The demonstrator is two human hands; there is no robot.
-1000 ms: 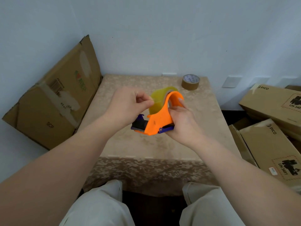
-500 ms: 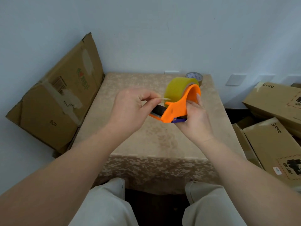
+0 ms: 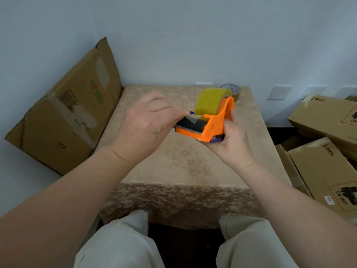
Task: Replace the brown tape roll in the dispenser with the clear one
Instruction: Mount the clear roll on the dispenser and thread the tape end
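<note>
My right hand (image 3: 230, 144) grips the orange tape dispenser (image 3: 214, 125) from below and the right, holding it above the table. The clear, yellowish tape roll (image 3: 209, 102) sits in the dispenser. My left hand (image 3: 146, 126) pinches the loose end of the clear tape, laid over the black roller (image 3: 190, 123) at the dispenser's front. The brown tape roll (image 3: 232, 89) lies flat at the far right corner of the table, partly hidden behind the dispenser.
A beige patterned cloth covers the small table (image 3: 183, 163). A flattened cardboard box (image 3: 63, 117) leans on the wall at left. Stacked cardboard boxes (image 3: 326, 144) stand at right. My knees show below the table's front edge.
The dispenser has turned so its front roller faces me and has risen slightly. My left hand has drawn the clear tape end down over the roller.
</note>
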